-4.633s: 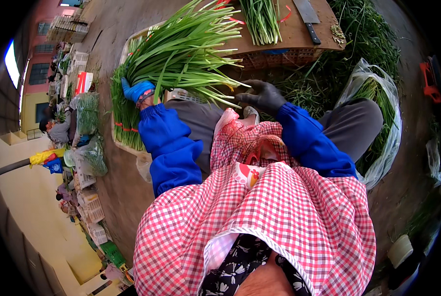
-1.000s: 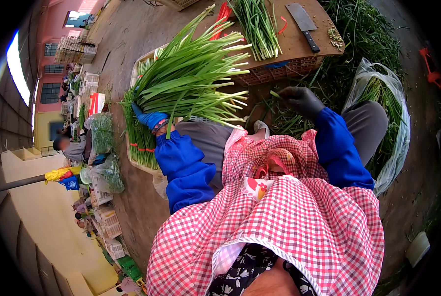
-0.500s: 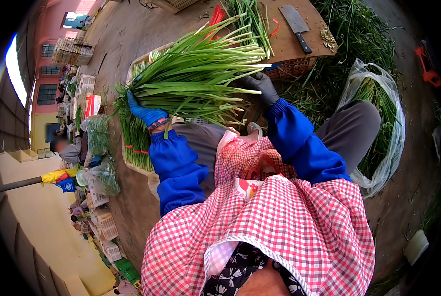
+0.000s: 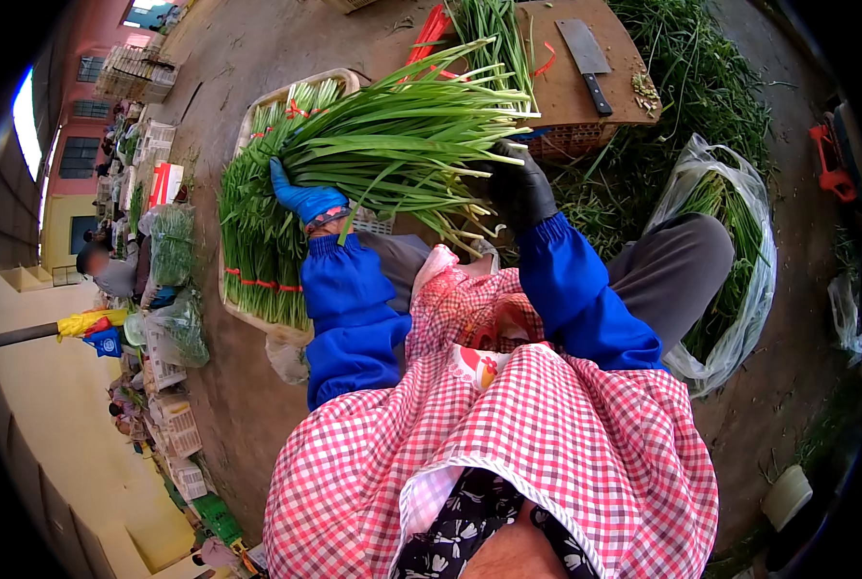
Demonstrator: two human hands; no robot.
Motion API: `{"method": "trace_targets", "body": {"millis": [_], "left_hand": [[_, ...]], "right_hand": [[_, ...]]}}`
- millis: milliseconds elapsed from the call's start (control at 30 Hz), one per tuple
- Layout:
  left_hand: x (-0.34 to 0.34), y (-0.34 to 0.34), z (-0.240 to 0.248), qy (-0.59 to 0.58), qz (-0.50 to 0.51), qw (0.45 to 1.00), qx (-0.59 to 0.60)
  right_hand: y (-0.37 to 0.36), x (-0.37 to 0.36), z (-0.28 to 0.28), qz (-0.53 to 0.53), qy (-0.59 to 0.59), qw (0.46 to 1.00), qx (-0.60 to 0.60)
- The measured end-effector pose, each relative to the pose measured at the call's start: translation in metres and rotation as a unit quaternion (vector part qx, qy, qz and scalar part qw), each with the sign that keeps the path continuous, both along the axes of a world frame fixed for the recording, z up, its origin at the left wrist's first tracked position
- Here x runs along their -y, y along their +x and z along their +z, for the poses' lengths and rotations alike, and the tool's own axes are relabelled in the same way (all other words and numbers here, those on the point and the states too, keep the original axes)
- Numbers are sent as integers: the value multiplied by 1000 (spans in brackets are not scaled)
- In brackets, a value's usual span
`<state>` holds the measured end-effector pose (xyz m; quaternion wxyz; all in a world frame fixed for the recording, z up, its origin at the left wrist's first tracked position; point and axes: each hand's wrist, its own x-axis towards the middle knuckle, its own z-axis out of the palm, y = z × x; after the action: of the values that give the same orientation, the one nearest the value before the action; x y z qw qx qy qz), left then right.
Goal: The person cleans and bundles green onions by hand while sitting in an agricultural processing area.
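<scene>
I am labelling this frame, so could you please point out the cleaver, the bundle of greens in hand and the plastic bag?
cleaver (image 4: 582, 48): head view, on the flat of the blade.
bundle of greens (image 4: 402, 145): head view, mid-length on the stalks.
plastic bag (image 4: 754, 289): head view, on its clear side wall.

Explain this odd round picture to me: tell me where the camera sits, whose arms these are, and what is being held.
The picture comes from a wide fisheye camera worn on a person's head, looking down, so straight edges bend near the rim. The red checked apron and blue sleeves belong to that person, who is seated. The left hand, in a blue glove, and the right hand, in a dark glove, together grip a large bundle of long green stalks, held level above the lap. To the left, a tray on the ground holds more stalks tied with red bands. Ahead stands a wooden board with a cleaver lying on it. On the right, a clear plastic bag holds more greens. Other people sit far off to the left.
</scene>
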<state>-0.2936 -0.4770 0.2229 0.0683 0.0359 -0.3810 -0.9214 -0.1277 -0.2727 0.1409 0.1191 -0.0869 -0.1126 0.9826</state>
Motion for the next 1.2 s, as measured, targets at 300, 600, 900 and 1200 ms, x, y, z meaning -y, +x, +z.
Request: {"method": "trace_targets", "body": {"millis": [300, 600, 900, 1200], "left_hand": [[27, -17, -1, 2, -75, 996, -57], [4, 0, 4, -25, -64, 997, -37], [49, -34, -18, 133, -216, 958, -134], [18, 2, 17, 123, -248, 950, -143]], "right_hand": [[42, -31, 24, -60, 392, 903, 165], [24, 3, 42, 73, 547, 828, 101], [88, -53, 3, 351, 545, 760, -40], [49, -37, 79, -99, 830, 539, 104]]}}
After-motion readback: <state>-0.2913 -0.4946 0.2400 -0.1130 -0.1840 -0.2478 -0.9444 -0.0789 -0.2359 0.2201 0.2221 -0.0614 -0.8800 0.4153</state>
